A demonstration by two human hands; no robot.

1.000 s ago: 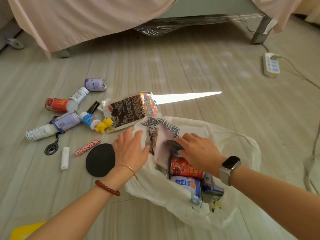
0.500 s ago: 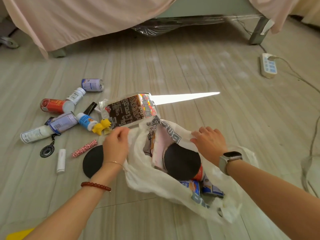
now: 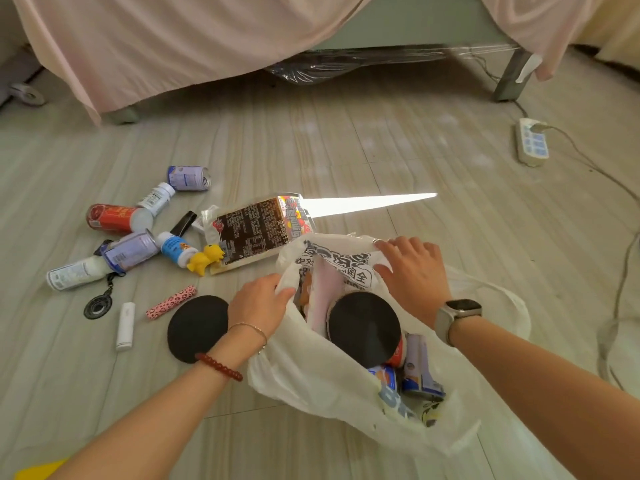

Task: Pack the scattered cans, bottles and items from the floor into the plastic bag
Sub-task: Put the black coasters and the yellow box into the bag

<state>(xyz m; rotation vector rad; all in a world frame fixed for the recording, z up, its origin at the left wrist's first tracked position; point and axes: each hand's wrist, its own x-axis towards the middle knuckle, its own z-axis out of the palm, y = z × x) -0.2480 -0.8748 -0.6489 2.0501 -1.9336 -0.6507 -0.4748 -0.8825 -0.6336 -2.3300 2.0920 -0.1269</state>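
A white plastic bag (image 3: 311, 375) lies open on the floor with a black disc (image 3: 363, 329), cans and a pink item inside. My left hand (image 3: 258, 303) grips the bag's left rim. My right hand (image 3: 412, 271) rests with spread fingers on the bag's printed far side. Left of the bag lie a second black disc (image 3: 195, 327), a dark snack packet (image 3: 254, 230), a red can (image 3: 114, 218), two purple cans (image 3: 188, 178), several white bottles (image 3: 71, 273), a yellow toy (image 3: 204, 259), a pink leopard tube (image 3: 171, 302) and a white stick (image 3: 125, 325).
A bed draped in pink cloth (image 3: 173, 46) spans the back, with its metal leg (image 3: 509, 77) at the right. A power strip (image 3: 531, 142) and cable run along the right floor. A keyring (image 3: 98, 306) lies by the bottles. A yellow thing (image 3: 38, 471) shows at the bottom left.
My right hand left the black disc in the bag and moved out to the bag's far side. My left hand shifted from flat on the bag to gripping its left rim.
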